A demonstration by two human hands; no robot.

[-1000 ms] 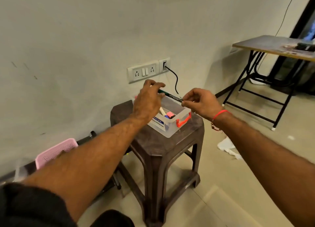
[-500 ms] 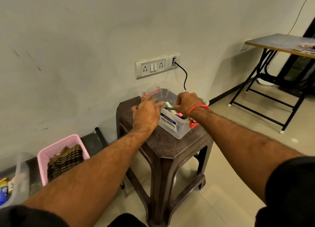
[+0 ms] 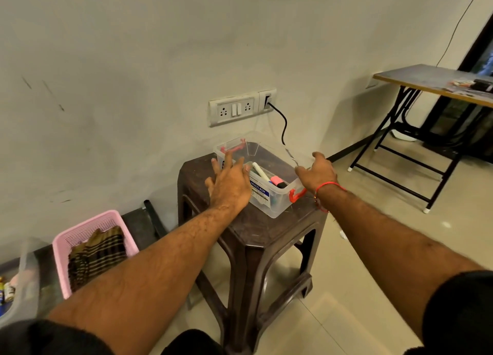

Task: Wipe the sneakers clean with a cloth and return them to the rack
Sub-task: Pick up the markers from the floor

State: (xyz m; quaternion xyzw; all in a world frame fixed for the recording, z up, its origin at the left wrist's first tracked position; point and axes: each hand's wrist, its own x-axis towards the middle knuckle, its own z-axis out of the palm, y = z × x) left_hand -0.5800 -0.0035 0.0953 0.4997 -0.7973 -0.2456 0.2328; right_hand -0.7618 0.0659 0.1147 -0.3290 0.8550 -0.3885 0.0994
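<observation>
No sneakers or rack show in this view. A dark striped cloth [image 3: 98, 253] lies bunched in a pink basket [image 3: 88, 221] on the floor at the lower left. My left hand [image 3: 229, 184] is spread flat with its fingers apart, over the left end of a clear plastic box [image 3: 266, 204] with red clips. That box stands on a brown plastic stool [image 3: 256, 229] and holds markers [image 3: 262, 173]. My right hand [image 3: 317, 173] is at the box's right side, its fingers pinched on the edge of the clear lid [image 3: 289, 154].
A wall socket plate [image 3: 234, 110] with a black cable plugged in sits above the stool. A folding table [image 3: 426, 79] on black legs stands at the right. At the far left a clear bin [image 3: 24, 274] holds small items. Tiled floor lies around the stool.
The pen I held between both hands went into the box. Both hands then moved apart, the left spreading over the box's left end and the right reaching to the lid.
</observation>
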